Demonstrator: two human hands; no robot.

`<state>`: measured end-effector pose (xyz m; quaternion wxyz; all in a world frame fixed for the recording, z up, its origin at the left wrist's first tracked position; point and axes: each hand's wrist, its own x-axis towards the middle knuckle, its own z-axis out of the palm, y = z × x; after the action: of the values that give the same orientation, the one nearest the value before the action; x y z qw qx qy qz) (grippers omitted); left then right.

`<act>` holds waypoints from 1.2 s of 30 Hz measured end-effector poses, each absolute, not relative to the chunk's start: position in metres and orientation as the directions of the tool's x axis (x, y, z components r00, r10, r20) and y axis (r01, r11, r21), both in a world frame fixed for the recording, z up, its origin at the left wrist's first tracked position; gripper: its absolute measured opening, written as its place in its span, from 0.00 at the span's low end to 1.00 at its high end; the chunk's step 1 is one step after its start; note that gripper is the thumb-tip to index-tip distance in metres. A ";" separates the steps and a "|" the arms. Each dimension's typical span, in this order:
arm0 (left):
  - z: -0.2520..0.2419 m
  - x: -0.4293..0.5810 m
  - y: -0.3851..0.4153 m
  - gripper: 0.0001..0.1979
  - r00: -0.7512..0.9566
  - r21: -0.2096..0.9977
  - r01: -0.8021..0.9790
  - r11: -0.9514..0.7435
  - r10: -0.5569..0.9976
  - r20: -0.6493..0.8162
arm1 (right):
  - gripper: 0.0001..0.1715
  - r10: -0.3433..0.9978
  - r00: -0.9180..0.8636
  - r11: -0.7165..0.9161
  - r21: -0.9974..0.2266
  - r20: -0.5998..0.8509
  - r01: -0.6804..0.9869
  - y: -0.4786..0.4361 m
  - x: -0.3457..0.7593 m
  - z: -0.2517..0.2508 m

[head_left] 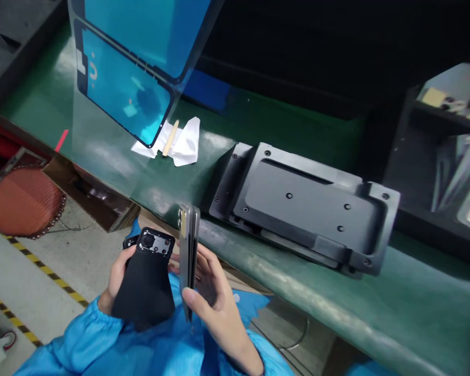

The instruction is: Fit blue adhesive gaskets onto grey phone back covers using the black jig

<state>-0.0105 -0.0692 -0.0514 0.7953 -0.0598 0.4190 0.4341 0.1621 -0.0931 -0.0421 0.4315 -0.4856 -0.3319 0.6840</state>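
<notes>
My left hand [119, 274] grips black phone back covers [147, 282], at least two of them overlapping, with a silvery camera area at the top. Close beside it on the right, my right hand [215, 297] holds a stack of thin grey phone parts [188, 256] on edge, its thumb on the near side and its fingers behind. Both hands are in front of the green table's [152, 193] near edge, above my lap. A dark metal fixture [309, 203] with a shallow phone-shaped recess lies on the table to the right of my hands.
Clear sheets with blue phone-shaped films [121, 94] hang at the upper left. Beneath them are white paper [188, 143] and a yellowish stick [171, 138]. A cardboard box [94, 193] and a round reddish-brown stool [27, 201] stand left. Dark shelving [415, 136] is at the right.
</notes>
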 end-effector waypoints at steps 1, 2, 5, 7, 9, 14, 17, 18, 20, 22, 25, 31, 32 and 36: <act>-0.054 -0.014 -0.072 0.19 0.329 0.234 -0.714 0.661 0.610 -0.720 | 0.38 0.908 -0.159 -0.418 -0.872 -0.388 -0.254 -0.092 0.164 -0.042; -0.056 -0.016 -0.074 0.20 0.371 0.208 -0.697 0.686 0.594 -0.714 | 0.38 0.904 -0.168 -0.425 -0.872 -0.393 -0.243 -0.090 0.167 -0.041; -0.062 -0.016 -0.076 0.27 0.427 0.183 -0.698 0.692 0.608 -0.669 | 0.37 0.906 -0.200 -0.413 -0.885 -0.374 -0.216 -0.087 0.172 -0.036; -0.063 -0.014 -0.073 0.28 0.446 0.177 -0.707 0.685 0.626 -0.640 | 0.36 0.919 -0.190 -0.377 -0.910 -0.345 -0.173 -0.087 0.175 -0.032; -0.062 -0.015 -0.068 0.31 0.495 0.153 -0.697 0.701 0.624 -0.605 | 0.36 0.940 -0.156 -0.326 -0.936 -0.305 -0.135 -0.090 0.179 -0.027; -0.048 -0.026 -0.047 0.37 0.655 0.041 -0.640 0.768 0.572 -0.493 | 0.37 0.970 -0.078 -0.242 -0.930 -0.229 -0.278 -0.111 0.196 -0.022; -0.035 -0.023 -0.036 0.33 0.608 0.046 -0.715 0.698 0.652 -0.453 | 0.39 0.959 -0.027 -0.275 -0.902 -0.283 -0.334 -0.116 0.204 -0.025; -0.032 -0.020 -0.033 0.31 0.599 0.040 -0.733 0.679 0.672 -0.436 | 0.39 0.957 -0.019 -0.279 -0.899 -0.290 -0.338 -0.115 0.205 -0.025; -0.026 -0.014 -0.027 0.29 0.647 -0.014 -0.713 0.701 0.651 -0.396 | 0.39 0.951 -0.005 -0.292 -0.889 -0.310 -0.353 -0.110 0.206 -0.023; -0.023 -0.008 -0.023 0.28 0.723 -0.082 -0.655 0.751 0.592 -0.356 | 0.39 0.937 0.002 -0.323 -0.867 -0.350 -0.379 -0.104 0.207 -0.018; -0.024 -0.003 -0.021 0.26 0.756 -0.115 -0.628 0.769 0.570 -0.321 | 0.39 0.920 0.021 -0.351 -0.847 -0.391 -0.400 -0.101 0.208 -0.011; -0.030 -0.002 -0.022 0.24 0.766 -0.130 -0.628 0.767 0.580 -0.275 | 0.41 0.911 0.015 -0.370 -0.831 -0.413 -0.415 -0.103 0.216 -0.011; -0.031 -0.002 -0.021 0.23 0.768 -0.129 -0.625 0.770 0.579 -0.273 | 0.41 0.913 0.007 -0.369 -0.832 -0.408 -0.413 -0.103 0.217 -0.013; -0.033 -0.002 -0.020 0.24 0.784 -0.102 -0.601 0.792 0.561 -0.265 | 0.38 0.943 0.013 -0.296 -0.853 -0.334 -0.431 -0.110 0.218 -0.028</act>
<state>-0.0024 -0.0196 -0.0326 0.9402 -0.0907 0.1109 0.3091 0.2182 -0.1104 -0.0278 0.5290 -0.4762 -0.2688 0.6489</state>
